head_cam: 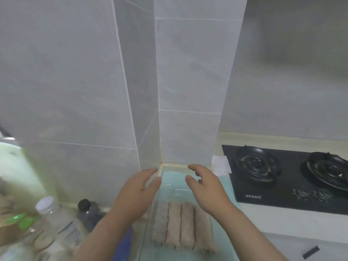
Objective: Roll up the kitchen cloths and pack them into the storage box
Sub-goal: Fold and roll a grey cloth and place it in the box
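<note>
Several beige rolled kitchen cloths (pixel 180 227) lie side by side in a clear storage box (pixel 146 234) on the counter, low in the head view. Beyond the box lies its pale blue lid (pixel 174 178) with a moulded handle, set against the tiled corner. My left hand (pixel 136 189) hovers at the lid's left edge, fingers spread and holding nothing. My right hand (pixel 206 187) hovers over the lid's right side, fingers also apart and empty. Both forearms reach in from below, the right one covering part of the box's right side.
A black two-burner gas hob (pixel 286 178) fills the counter at the right, with white paper (pixel 220 164) by its corner. Clear bottles (pixel 56 223) and a dark-capped jar (pixel 88 213) crowd the left. Tiled walls close in behind. A small black strip (pixel 310 252) lies at lower right.
</note>
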`<state>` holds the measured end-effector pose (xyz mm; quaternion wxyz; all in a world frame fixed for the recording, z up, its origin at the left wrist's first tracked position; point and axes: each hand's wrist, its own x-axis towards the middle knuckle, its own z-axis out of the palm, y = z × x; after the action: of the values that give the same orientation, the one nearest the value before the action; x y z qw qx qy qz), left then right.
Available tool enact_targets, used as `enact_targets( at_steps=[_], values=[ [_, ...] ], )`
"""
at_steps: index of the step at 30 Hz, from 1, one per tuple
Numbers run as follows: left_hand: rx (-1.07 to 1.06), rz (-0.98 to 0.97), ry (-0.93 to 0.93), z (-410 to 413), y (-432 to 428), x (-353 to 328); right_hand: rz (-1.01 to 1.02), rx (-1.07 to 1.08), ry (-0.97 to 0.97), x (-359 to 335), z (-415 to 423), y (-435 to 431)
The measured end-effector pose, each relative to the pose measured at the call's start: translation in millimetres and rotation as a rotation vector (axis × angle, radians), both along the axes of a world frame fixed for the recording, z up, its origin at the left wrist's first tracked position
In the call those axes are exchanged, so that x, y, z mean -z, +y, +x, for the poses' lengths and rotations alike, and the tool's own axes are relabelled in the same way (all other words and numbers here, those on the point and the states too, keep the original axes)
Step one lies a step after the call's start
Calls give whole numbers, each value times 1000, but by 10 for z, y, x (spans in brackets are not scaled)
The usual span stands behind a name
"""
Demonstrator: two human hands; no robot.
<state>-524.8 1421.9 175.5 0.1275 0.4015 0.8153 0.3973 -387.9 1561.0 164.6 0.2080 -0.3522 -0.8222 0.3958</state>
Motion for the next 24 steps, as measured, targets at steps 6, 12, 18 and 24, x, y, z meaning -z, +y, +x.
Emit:
enact_targets(
  at_steps=[6, 12, 18, 24],
  values=[
    [-270, 197, -127, 613, -284, -225, 4, -202, 139, -349, 378, -3],
    [-476, 292, -187, 1516, -650, -266, -119, -416, 185, -407, 941, -116],
    [-735, 321, -127, 2288, -1464, -454, -156, -684, 188, -505, 1126, -733],
    [-1072, 308, -22, 3058, -2641, -577, -139, -983, 209, -672, 1191, -1795]
  ],
)
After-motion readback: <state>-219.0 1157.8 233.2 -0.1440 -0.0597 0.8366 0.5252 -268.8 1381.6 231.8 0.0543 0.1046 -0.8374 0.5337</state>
